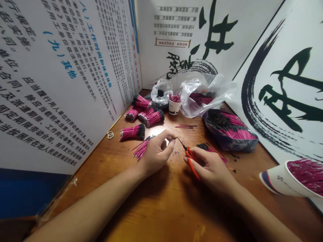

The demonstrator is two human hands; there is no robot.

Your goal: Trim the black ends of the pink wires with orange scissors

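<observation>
My left hand point(157, 153) is pinched at the fingertips, and anything held there is too thin to make out. My right hand point(212, 168) grips orange-handled wire snips point(191, 162), their dark tip just right of my left fingertips. A loose pile of pink wires with black ends point(141, 148) lies beside my left hand. Another loose bunch point(212, 153) lies just beyond my right hand. Several banded wire bundles point(143, 112) stand farther back on the wooden table point(161, 215).
A white cup of pink wires point(174, 107) stands among clear plastic bags point(204, 95). A dark bag of bundles point(227, 131) lies to the right. A tilted paper cup of wires point(302, 176) juts in at right. Printed boards point(63, 84) wall the table's left and back.
</observation>
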